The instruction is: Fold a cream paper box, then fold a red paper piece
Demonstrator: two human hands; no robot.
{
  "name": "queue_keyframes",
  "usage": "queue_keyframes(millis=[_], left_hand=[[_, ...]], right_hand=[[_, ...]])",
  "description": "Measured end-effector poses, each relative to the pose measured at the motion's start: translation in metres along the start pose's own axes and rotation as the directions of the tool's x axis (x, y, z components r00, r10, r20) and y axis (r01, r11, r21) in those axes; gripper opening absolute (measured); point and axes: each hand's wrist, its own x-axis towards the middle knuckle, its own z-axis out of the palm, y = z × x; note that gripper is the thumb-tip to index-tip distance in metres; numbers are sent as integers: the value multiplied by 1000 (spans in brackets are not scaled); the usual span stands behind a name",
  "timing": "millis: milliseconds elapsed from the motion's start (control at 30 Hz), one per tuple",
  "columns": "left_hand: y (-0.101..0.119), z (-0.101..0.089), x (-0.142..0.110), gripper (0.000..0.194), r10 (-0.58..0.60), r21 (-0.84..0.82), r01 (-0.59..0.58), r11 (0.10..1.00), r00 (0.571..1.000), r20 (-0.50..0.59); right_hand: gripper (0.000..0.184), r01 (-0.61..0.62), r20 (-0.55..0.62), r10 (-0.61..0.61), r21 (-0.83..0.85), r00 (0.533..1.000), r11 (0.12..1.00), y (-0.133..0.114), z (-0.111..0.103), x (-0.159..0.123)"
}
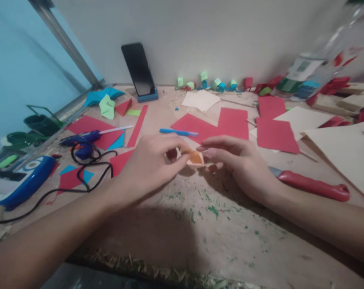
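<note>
Both hands meet over the middle of a worn wooden table (pixel 200 233). My left hand (pixel 150 162) and my right hand (pixel 234 160) pinch a small folded orange paper piece (pixel 194 157) between their fingertips, just above the table. Behind the hands lie red paper sheets (pixel 226 124) and a blue pen (pixel 178 132). A red-handled knife (pixel 312 185) lies beside my right wrist.
A blue glue gun (pixel 81 140) with a black cord, a blue tape dispenser (pixel 23 182), coloured paper scraps, and a black phone (pixel 139 70) on a stand sit left and back. Small folded paper pieces line the wall. Cream card sheets (pixel 344 148) and a plastic bottle (pixel 317 64) occupy the right.
</note>
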Motion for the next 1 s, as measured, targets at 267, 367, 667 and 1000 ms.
queue_keyframes(millis=[267, 367, 667, 1000], left_hand=[[-6, 4, -4, 12, 146, 11, -146, 989, 989, 3], [-4, 5, -4, 10, 190, 24, -191, 981, 982, 17], [-5, 9, -4, 21, 209, -29, -209, 978, 978, 18], [-14, 15, -10, 14, 321, -29, -335, 942, 920, -227]], right_hand=[[22, -126, 161, 103, 138, 981, 982, 5, 0, -1], [20, -106, 165, 87, 109, 982, 988, 5, 0, -1], [16, -100, 141, 91, 54, 986, 994, 8, 1, 0], [27, -152, 306, 88, 192, 948, 970, 8, -5, -1]])
